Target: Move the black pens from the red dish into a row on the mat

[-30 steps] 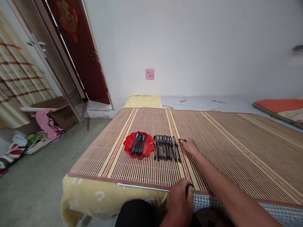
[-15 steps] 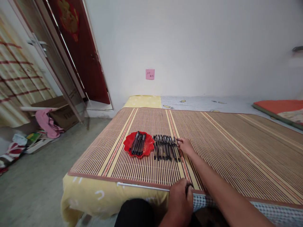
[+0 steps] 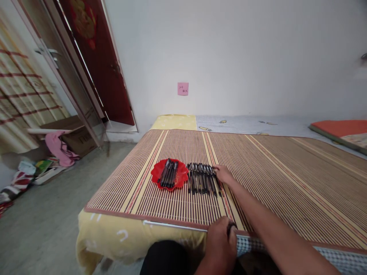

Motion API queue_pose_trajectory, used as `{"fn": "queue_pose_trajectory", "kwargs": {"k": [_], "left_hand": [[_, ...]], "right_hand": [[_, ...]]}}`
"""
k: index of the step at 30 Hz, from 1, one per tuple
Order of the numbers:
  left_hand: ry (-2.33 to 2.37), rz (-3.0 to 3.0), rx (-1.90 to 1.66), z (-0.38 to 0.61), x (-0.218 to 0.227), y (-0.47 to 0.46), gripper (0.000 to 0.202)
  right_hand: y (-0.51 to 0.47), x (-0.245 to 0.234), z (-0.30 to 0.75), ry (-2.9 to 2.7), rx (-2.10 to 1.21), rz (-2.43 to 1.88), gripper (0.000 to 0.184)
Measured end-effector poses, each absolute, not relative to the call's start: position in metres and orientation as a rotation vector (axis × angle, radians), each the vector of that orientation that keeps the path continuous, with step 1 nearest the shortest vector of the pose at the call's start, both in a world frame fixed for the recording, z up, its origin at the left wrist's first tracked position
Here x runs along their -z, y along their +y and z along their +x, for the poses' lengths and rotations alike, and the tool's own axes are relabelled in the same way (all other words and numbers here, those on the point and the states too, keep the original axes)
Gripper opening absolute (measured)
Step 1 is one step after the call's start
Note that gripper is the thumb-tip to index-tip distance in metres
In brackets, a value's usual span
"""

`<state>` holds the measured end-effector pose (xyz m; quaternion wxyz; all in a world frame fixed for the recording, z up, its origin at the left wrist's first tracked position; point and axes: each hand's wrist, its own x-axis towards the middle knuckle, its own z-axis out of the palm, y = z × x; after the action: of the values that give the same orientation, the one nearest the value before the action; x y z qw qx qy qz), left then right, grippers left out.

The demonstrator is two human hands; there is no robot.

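A red plate [image 3: 156, 177] on a striped bamboo mat [image 3: 286, 179] holds several black pens [image 3: 169, 173]. Just right of it, several more black pens [image 3: 200, 178] lie side by side in a row on the mat. My right hand [image 3: 223, 175] reaches out to the right end of that row, with its fingers drawn together on the rightmost pen. My left hand [image 3: 220, 244] is closed over the near edge of the bed, beside a thin metal rail [image 3: 174, 226].
The mat covers a bed with a yellow sheet [image 3: 114, 236]. An orange cushion [image 3: 338, 128] lies at the far right. A dark red door [image 3: 97, 57], a cardboard box [image 3: 77, 137] and pink clothes [image 3: 57, 147] are on the left. A pink note [image 3: 182, 88] is stuck on the wall.
My right hand has slid a little left, from beside the row onto its rightmost pen. My left hand stays on the bed's edge. The view shifted slightly.
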<state>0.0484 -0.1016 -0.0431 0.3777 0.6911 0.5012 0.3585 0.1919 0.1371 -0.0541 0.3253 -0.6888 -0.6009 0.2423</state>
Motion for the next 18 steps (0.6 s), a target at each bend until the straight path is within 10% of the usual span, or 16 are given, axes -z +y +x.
{"fn": "queue_pose_trajectory", "kwargs": {"k": [18], "left_hand": [[1.275,1.778,-0.917,0.047,0.040,-0.101,0.012]], "right_hand": [[0.082,0.054,0.203,-1.356,-0.886,-1.731,0.026]]}}
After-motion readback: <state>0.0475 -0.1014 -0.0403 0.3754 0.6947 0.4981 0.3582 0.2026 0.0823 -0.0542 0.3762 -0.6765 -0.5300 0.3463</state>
